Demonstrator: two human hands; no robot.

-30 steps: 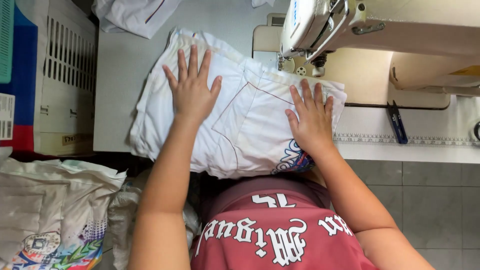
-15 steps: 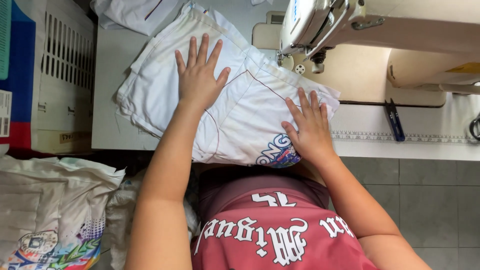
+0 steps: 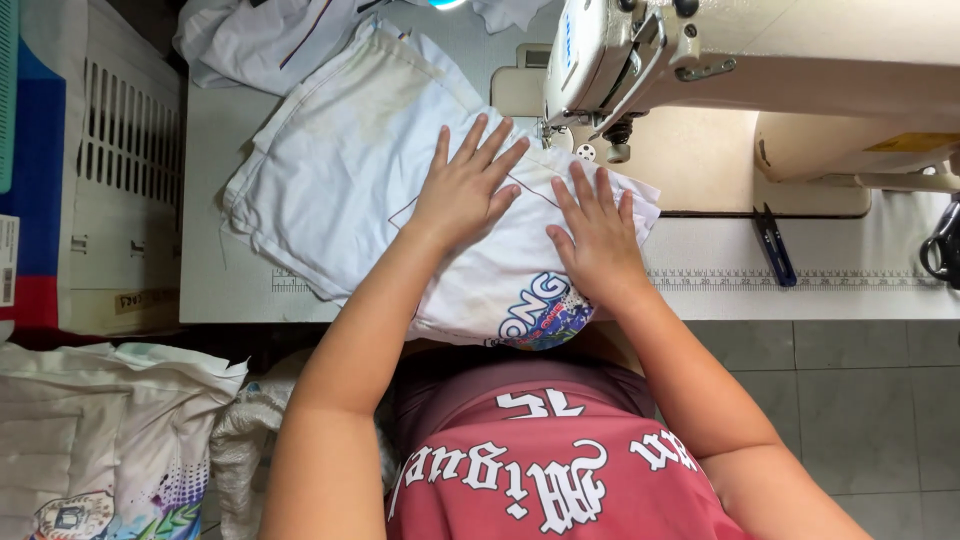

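Observation:
A white garment (image 3: 340,170) with a blue printed patch at its near edge lies spread on the white sewing table (image 3: 215,280). My left hand (image 3: 465,185) rests flat on its middle, fingers apart, just left of the needle. My right hand (image 3: 600,240) presses flat on the cloth's right part, below the head of the cream sewing machine (image 3: 720,70). Neither hand grips anything. A thin red stitched outline shows on the fabric between the hands.
A blue thread snip (image 3: 775,245) lies right of the garment by the table's ruler strip. More white cloth (image 3: 260,35) is heaped at the far left. A white slatted crate (image 3: 120,170) stands left of the table, with printed fabric pieces (image 3: 100,440) below.
The view has shifted left. Both hands have slid the garment rightward toward the needle, the left hand now close beside the right.

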